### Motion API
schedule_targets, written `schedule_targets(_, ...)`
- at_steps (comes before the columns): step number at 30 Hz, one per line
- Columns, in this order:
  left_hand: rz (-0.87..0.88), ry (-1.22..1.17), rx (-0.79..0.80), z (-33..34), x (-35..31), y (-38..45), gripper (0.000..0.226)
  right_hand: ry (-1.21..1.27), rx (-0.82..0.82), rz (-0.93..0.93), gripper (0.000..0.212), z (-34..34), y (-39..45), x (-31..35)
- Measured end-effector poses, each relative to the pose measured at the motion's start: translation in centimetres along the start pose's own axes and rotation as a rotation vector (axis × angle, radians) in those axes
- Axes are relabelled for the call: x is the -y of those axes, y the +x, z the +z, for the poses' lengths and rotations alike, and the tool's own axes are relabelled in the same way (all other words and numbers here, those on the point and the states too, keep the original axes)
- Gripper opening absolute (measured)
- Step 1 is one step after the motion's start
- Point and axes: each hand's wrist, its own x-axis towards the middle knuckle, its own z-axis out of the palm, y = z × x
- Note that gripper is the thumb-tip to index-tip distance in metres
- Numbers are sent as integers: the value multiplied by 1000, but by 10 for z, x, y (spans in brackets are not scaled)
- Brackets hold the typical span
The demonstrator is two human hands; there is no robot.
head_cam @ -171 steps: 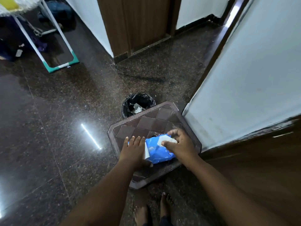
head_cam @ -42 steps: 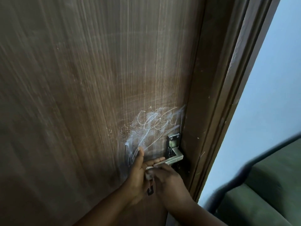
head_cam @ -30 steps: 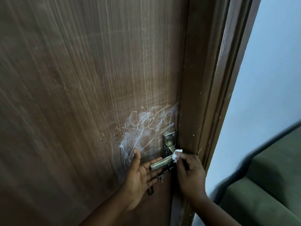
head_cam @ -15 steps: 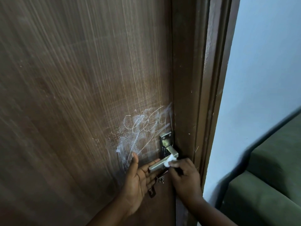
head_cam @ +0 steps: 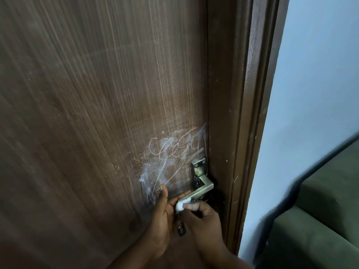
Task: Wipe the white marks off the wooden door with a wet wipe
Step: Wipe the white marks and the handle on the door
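Observation:
A brown wooden door [head_cam: 87,113] fills the view. White scribbles and smears [head_cam: 171,154] cover it just above and left of the metal lever handle [head_cam: 200,188]. My left hand [head_cam: 163,216] is open, palm toward the door, thumb up under the marks, fingers reaching below the handle's tip. My right hand [head_cam: 202,216] pinches a small bunched white wet wipe [head_cam: 180,205] against the left palm, right below the end of the handle. A dark key tag [head_cam: 180,230] hangs between the two hands.
The dark door frame [head_cam: 244,113] runs down the right of the door. Beyond it are a pale blue-white wall [head_cam: 314,84] and a dark green sofa [head_cam: 314,220] at the lower right.
I went from taking a wipe out of the blue pack over the floor mat to standing at the door. My right hand has carried the wipe left, from the handle's bend to my left palm.

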Motion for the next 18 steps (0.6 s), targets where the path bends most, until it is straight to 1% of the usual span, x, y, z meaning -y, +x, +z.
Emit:
schedule_targets(1, 2, 4, -4, 0, 0, 0, 86, 102, 2, 77, 21, -2, 0, 2)
schedule_targets(2, 6, 28, -4, -1, 0, 0, 86, 216, -17, 146, 17, -5, 3, 5)
schedule_targets(4, 18, 101, 1, -3, 0, 0, 86, 402, -70, 243, 15, -17, 14, 13)
schedule_targets(7, 18, 177, -12, -2, 1, -2, 86, 534, -76, 308, 22, -34, 34, 28)
schedule_targets(11, 17, 236, -36, 0, 2, -4, 86, 601, -125, 382, 11, -35, 46, 36)
schedule_targets(13, 13, 257, -48, 0, 2, -4, 86, 592, -111, 412, 11, -32, 43, 33)
schedule_targets(18, 36, 212, -59, 2, 0, -8, 83, 485, 75, 444, 19, -16, 24, 15)
